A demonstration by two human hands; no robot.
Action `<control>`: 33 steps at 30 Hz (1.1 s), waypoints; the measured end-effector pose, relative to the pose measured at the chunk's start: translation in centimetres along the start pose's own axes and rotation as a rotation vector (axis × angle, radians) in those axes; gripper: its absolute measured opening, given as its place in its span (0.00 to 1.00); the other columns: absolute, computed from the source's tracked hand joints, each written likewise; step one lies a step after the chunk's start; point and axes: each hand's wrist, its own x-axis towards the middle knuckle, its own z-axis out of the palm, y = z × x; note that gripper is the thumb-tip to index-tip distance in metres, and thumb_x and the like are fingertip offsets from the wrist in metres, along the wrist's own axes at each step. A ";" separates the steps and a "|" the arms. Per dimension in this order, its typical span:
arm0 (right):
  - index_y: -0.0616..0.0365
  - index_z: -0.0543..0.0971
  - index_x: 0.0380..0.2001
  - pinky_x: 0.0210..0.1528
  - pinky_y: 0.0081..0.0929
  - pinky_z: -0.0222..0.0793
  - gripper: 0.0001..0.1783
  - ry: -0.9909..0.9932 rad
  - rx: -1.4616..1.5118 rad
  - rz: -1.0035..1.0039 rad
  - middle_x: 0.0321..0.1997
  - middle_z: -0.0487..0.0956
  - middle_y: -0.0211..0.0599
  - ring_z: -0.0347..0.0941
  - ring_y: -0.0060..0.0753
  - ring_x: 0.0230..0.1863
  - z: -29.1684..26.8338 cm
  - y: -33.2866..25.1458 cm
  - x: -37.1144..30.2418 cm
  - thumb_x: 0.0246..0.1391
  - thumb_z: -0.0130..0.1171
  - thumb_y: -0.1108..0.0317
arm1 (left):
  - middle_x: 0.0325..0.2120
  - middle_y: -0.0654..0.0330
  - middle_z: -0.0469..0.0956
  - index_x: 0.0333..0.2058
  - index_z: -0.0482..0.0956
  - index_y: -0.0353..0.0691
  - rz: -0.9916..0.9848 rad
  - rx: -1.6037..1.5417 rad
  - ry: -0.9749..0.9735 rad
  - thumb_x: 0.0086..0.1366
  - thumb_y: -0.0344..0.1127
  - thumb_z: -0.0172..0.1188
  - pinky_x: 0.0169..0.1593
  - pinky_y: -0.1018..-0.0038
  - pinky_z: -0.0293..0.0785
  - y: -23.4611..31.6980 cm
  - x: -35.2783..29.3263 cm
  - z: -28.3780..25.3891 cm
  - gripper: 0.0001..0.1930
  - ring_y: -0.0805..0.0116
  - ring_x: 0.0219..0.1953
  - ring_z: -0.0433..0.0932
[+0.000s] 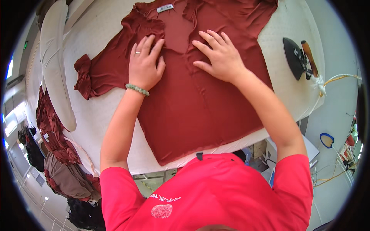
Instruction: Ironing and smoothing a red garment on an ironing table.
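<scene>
Pressing flat on a dark red garment point(192, 111), both hands lie palm down with nothing gripped. The left hand point(144, 65) rests on the garment's left front panel near the neckline, fingers point(148, 44) spread and extended; a ring shows on one finger and a green bead bracelet point(137, 89) circles the wrist. The right hand point(219, 57) rests on the right front panel just beside the centre opening, fingers likewise splayed and flat on the cloth. The two hands are near each other but apart, with a strip of fabric between them.

The garment lies spread front-up on a white padded bench point(96, 111), neckline away from the person, a small white label point(165, 8) at the collar. Its left sleeve point(85, 75) is bunched and folded at the cuff. The hem lies toward the bench's near edge.

An iron point(298, 57) with a brown handle stands on the bench's right end, well apart from the hands, its cord trailing off the edge. A heap of dark red and brown garments point(58, 154) hangs beside the bench at the left. The person wears a red short-sleeved shirt point(208, 192).
</scene>
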 end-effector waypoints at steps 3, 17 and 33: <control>0.59 0.69 0.64 0.74 0.52 0.51 0.41 -0.019 0.022 -0.040 0.71 0.64 0.47 0.57 0.52 0.73 -0.2 -1.3 0.4 0.55 0.64 0.43 | 0.52 0.55 0.79 0.49 0.82 0.43 -0.141 0.041 0.075 0.60 0.35 0.62 0.62 0.57 0.68 -2.2 2.1 1.6 0.17 0.54 0.58 0.75; 0.65 0.61 0.70 0.78 0.50 0.39 0.51 -0.167 0.221 -0.024 0.77 0.53 0.55 0.45 0.53 0.79 1.2 -9.4 -2.1 0.54 0.63 0.39 | 0.39 0.56 0.83 0.38 0.85 0.44 -0.227 -0.179 -0.356 0.62 0.47 0.66 0.51 0.63 0.75 -4.6 16.3 3.8 0.14 0.53 0.45 0.80; 0.66 0.62 0.69 0.79 0.49 0.37 0.51 -0.155 0.165 -0.029 0.77 0.54 0.55 0.45 0.52 0.79 1.3 -9.1 -2.6 0.56 0.60 0.38 | 0.34 0.53 0.82 0.37 0.81 0.39 -0.053 -0.343 -0.591 0.58 0.38 0.69 0.46 0.62 0.75 -8.0 14.5 0.4 0.12 0.52 0.41 0.79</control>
